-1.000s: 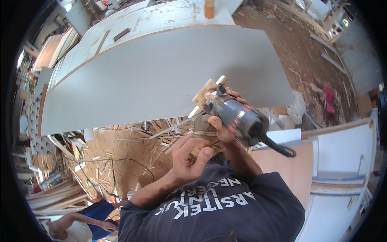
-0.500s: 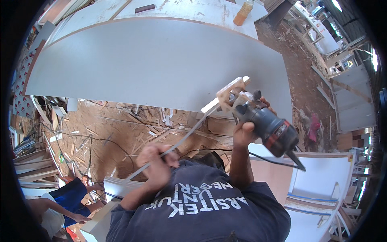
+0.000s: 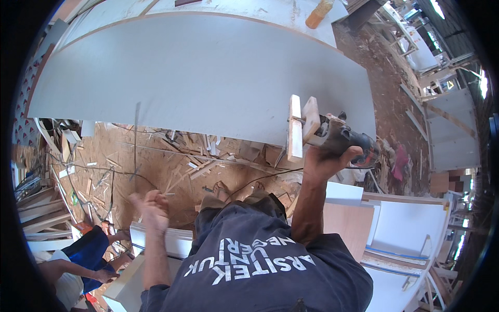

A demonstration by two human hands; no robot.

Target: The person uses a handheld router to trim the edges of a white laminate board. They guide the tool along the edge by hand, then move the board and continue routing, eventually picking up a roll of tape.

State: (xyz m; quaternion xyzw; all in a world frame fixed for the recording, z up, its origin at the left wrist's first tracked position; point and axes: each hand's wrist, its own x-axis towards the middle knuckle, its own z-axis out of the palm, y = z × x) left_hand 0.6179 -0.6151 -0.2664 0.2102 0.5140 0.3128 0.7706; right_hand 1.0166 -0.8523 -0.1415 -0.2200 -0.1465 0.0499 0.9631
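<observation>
My right hand (image 3: 332, 162) grips a black handheld trim router (image 3: 351, 143) with the fingers wrapped round its body. The router lies on its side, its wooden base plate (image 3: 311, 120) facing left with a pale wooden guide strip (image 3: 294, 127) fixed alongside. It is held over the near right edge of a large grey panel (image 3: 202, 78). My left hand (image 3: 154, 208), partly blurred, is raised above the floor with thumb and fingers apart. A thin grey strip (image 3: 136, 140), smeared by motion, stands in the air just beyond it, seemingly apart from the fingers.
Wood scraps and offcuts (image 3: 202, 161) litter the floor, with dark cables (image 3: 112, 171) among them. A bottle of orange liquid (image 3: 318, 14) stands beyond the panel. At the lower left, another person (image 3: 78, 273) is beside a white box-like piece (image 3: 161, 239). White cabinet pieces (image 3: 405, 229) lie at right.
My left hand has swung left and the thin strip moved left with it, seemingly let go. My right hand has turned the router so its base faces left.
</observation>
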